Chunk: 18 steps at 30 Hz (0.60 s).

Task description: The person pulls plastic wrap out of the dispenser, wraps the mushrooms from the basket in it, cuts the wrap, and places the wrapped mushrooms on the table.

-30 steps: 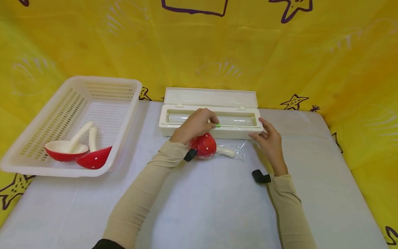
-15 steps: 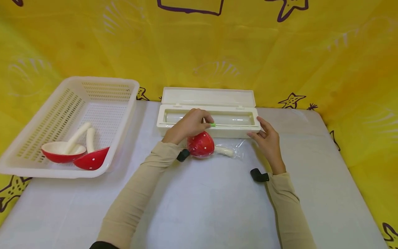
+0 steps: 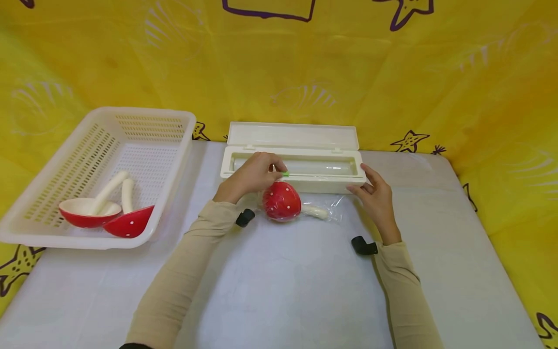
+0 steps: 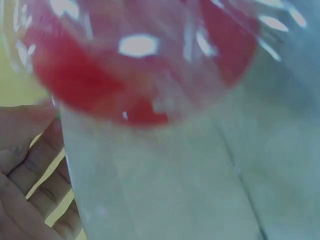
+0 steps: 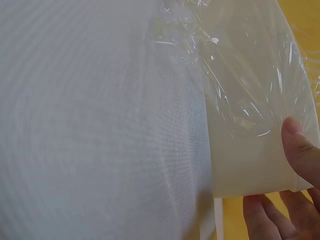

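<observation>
A white cling film dispenser (image 3: 335,186) lies with its lid raised at the back of the table, a roll of film (image 3: 322,167) inside. My left hand (image 3: 252,175) pinches the small green slider (image 3: 286,173) on the front rail, left of the middle. My right hand (image 3: 378,201) grips the dispenser's right end, thumb on its front face in the right wrist view. Just in front lies a red, white-dotted ladle (image 3: 282,202) with a white handle, covered in clear film (image 5: 240,85). In the left wrist view, its bowl (image 4: 100,85) shows under shiny film.
On the left stands a white slotted basket (image 3: 172,203) with two more red ladles (image 3: 89,220) in it. A yellow patterned cloth (image 3: 279,63) hangs behind the table. The tabletop (image 3: 296,281) has a pale cover.
My left hand has slid the green slider leftward along the dispenser's rail, uncovering more of the ladle's bowl. My right hand stays on the dispenser's right end.
</observation>
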Each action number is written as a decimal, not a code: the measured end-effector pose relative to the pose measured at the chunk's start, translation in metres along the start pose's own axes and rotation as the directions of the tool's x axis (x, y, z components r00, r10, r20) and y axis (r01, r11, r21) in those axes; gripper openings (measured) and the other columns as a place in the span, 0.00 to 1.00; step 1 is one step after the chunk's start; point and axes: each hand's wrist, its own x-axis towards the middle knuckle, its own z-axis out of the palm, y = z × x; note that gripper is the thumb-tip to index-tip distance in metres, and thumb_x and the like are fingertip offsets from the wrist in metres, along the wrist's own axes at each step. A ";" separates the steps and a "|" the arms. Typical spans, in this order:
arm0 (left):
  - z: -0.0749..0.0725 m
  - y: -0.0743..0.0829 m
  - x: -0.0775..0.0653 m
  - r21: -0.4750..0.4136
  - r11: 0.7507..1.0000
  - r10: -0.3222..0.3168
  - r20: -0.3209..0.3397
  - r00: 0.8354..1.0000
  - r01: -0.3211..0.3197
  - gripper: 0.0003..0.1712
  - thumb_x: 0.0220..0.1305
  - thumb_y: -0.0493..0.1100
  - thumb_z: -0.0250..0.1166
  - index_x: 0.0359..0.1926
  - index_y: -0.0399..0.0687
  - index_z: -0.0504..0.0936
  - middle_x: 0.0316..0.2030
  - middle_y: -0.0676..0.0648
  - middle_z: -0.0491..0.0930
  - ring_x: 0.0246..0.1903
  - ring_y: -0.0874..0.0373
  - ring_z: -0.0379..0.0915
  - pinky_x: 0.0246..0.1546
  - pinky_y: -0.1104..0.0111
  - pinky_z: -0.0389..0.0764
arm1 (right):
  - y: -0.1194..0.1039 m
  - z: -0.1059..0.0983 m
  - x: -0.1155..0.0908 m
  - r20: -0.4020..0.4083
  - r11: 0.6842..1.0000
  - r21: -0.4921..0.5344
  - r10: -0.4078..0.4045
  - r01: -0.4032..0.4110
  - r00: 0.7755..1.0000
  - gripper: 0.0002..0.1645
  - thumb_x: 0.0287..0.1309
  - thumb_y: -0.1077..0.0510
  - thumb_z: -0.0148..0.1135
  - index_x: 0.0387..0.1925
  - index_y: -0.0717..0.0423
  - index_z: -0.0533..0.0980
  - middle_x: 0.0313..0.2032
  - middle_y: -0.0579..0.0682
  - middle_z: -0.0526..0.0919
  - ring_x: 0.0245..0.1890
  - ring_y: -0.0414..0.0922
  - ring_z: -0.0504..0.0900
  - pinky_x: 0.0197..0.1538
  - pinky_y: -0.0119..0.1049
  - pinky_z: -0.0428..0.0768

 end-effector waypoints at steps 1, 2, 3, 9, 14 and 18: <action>-0.003 -0.002 -0.003 0.008 1.000 -0.005 -0.006 1.000 0.005 0.10 0.66 0.36 0.62 0.44 0.43 0.87 0.39 0.46 0.85 0.37 0.53 0.73 0.37 0.66 0.76 | 0.000 0.000 0.000 0.001 1.000 0.000 0.003 -0.003 1.000 0.42 0.54 0.72 0.68 0.70 0.63 0.64 0.70 0.62 0.66 0.53 0.43 0.83 0.46 0.19 0.80; -0.005 -0.005 -0.006 0.019 1.000 -0.011 -0.014 1.000 0.012 0.10 0.66 0.36 0.62 0.44 0.43 0.87 0.39 0.46 0.85 0.38 0.52 0.73 0.39 0.66 0.76 | -0.001 0.000 0.000 0.002 1.000 -0.002 0.006 -0.006 1.000 0.42 0.54 0.72 0.68 0.70 0.63 0.64 0.70 0.62 0.66 0.56 0.47 0.82 0.46 0.19 0.80; -0.008 -0.008 -0.009 0.033 0.999 -0.017 -0.022 1.000 0.018 0.09 0.66 0.36 0.62 0.44 0.43 0.87 0.39 0.46 0.85 0.39 0.52 0.72 0.40 0.65 0.76 | -0.001 0.000 0.000 0.002 1.000 -0.005 0.008 -0.008 1.000 0.42 0.54 0.72 0.68 0.70 0.62 0.64 0.70 0.62 0.66 0.57 0.51 0.81 0.46 0.19 0.80; -0.024 -0.022 -0.030 0.095 0.994 -0.044 -0.084 0.996 0.052 0.08 0.65 0.36 0.64 0.43 0.43 0.87 0.41 0.45 0.87 0.43 0.49 0.73 0.45 0.59 0.76 | -0.001 -0.004 0.001 -0.010 1.000 -0.017 0.013 -0.013 1.000 0.43 0.54 0.73 0.68 0.71 0.62 0.63 0.71 0.63 0.65 0.61 0.63 0.75 0.46 0.17 0.79; -0.031 -0.032 -0.045 0.163 0.986 -0.021 -0.145 0.989 0.045 0.08 0.64 0.35 0.65 0.43 0.43 0.87 0.42 0.44 0.87 0.46 0.47 0.73 0.51 0.54 0.73 | -0.001 -0.002 0.000 -0.004 0.999 -0.014 0.031 -0.031 1.000 0.42 0.55 0.72 0.68 0.71 0.62 0.63 0.71 0.62 0.65 0.61 0.63 0.75 0.46 0.17 0.78; -0.038 -0.042 -0.059 0.247 0.968 0.020 -0.204 0.979 0.032 0.08 0.63 0.35 0.65 0.42 0.42 0.87 0.43 0.43 0.85 0.49 0.42 0.71 0.55 0.49 0.69 | -0.001 0.001 0.000 -0.007 1.000 -0.005 0.025 -0.025 1.000 0.42 0.55 0.72 0.67 0.70 0.62 0.64 0.70 0.63 0.66 0.61 0.59 0.76 0.46 0.18 0.79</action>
